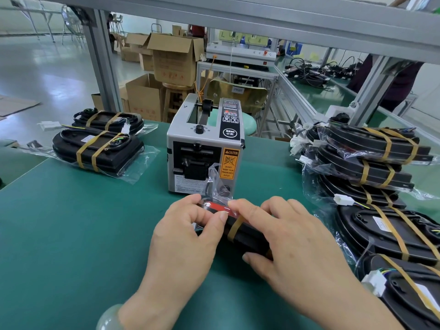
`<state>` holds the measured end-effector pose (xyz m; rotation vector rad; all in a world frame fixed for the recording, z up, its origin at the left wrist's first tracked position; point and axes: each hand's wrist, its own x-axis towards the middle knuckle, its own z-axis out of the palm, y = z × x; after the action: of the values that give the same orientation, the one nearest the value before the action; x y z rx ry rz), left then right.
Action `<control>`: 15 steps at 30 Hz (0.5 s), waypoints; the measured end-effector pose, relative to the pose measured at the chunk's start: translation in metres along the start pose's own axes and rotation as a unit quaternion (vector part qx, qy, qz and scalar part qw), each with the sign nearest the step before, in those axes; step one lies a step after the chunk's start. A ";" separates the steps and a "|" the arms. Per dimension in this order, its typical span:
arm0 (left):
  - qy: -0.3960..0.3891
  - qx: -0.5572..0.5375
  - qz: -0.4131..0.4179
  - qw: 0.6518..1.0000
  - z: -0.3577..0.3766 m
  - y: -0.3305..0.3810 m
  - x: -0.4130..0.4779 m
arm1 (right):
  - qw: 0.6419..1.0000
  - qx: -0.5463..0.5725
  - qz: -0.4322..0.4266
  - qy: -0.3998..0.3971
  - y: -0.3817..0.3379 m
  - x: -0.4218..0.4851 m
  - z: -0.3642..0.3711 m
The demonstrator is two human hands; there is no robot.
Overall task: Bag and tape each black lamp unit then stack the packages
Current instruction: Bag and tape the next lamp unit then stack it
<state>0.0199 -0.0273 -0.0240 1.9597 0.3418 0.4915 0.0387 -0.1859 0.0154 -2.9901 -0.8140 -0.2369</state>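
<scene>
A black lamp unit (245,232) with a red strip and a tan band lies on the green table, partly inside a clear plastic bag (215,184) whose open end sticks up. My left hand (188,234) pinches the bag's film at the unit's far end. My right hand (285,234) lies over the unit, thumb and fingers curled around it, forefinger on the film. The grey tape dispenser (204,144) stands just behind. Two bagged, banded units (100,148) lie at the far left.
A tall stack of bagged black units (371,158) fills the right side, with more banded units (390,234) and white connectors in front of it. Aluminium frame posts (102,65) rise behind the table. Cardboard boxes (173,58) stand on the floor beyond.
</scene>
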 end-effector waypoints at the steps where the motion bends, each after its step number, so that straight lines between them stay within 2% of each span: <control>1: 0.000 -0.001 -0.001 1.000 0.000 0.000 0.000 | 1.000 0.000 0.001 0.001 0.000 0.000 0.000; 5: 0.005 -0.029 -0.020 0.999 0.000 -0.003 0.003 | 1.000 0.002 0.008 -0.005 0.000 0.000 -0.001; 10: 0.024 -0.149 -0.067 0.986 -0.004 -0.007 0.010 | 1.000 0.012 -0.007 -0.018 0.001 0.002 -0.002; 15: 0.012 -0.176 -0.082 0.981 -0.005 -0.011 0.009 | 0.999 0.021 -0.017 -0.019 0.003 0.002 -0.001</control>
<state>0.0256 -0.0152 -0.0302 1.5695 0.3988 0.4352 0.0423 -0.1876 0.0171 -2.9518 -0.8616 -0.1631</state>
